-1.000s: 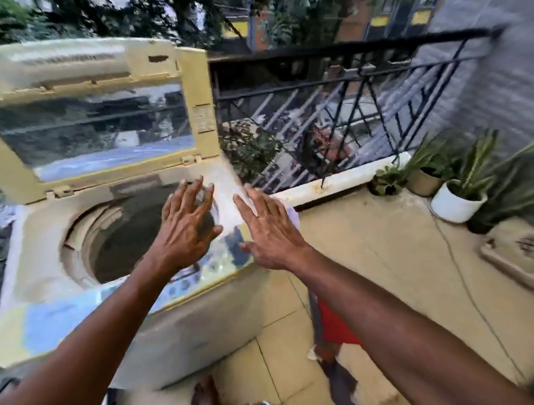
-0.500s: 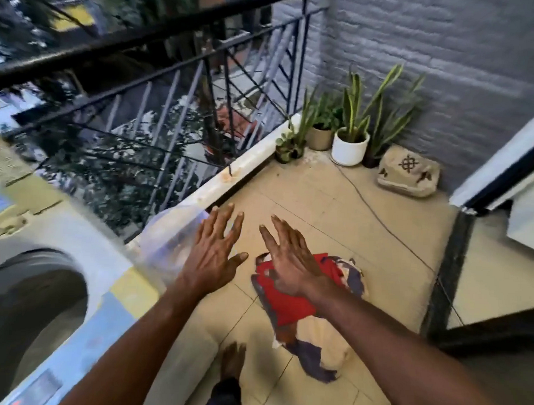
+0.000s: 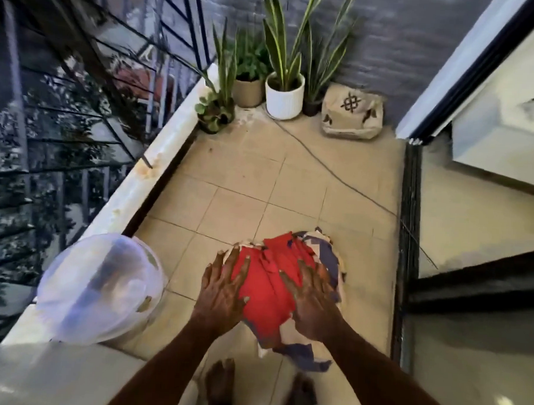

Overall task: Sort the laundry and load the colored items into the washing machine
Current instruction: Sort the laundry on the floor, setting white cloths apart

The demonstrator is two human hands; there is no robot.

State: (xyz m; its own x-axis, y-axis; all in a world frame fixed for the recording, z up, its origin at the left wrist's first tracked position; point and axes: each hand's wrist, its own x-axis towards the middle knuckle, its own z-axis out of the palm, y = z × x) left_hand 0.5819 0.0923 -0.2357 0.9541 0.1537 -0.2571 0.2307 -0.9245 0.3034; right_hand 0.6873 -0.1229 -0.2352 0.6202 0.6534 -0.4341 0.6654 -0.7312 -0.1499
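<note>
A pile of laundry lies on the tiled balcony floor in front of my feet: a red garment (image 3: pixel 268 288) on top, with blue and cream patterned cloth (image 3: pixel 327 254) under and around it. My left hand (image 3: pixel 222 292) reaches down over the red garment's left side, fingers straight and spread. My right hand (image 3: pixel 313 299) is over its right side, fingers also extended. Neither hand grips anything. A corner of the white washing machine (image 3: pixel 47 373) shows at the bottom left.
A clear plastic tub (image 3: pixel 99 290) sits beside the machine at the left. Black railing (image 3: pixel 80 108) runs along the balcony's left edge. Potted plants (image 3: pixel 284 96) and a beige patterned bag (image 3: pixel 352 114) stand at the far wall. A cable crosses the tiles. A doorway is at the right.
My view has swung from the washing machine's open drum to the floor. Both open hands have come down from above the machine to the red garment on the pile.
</note>
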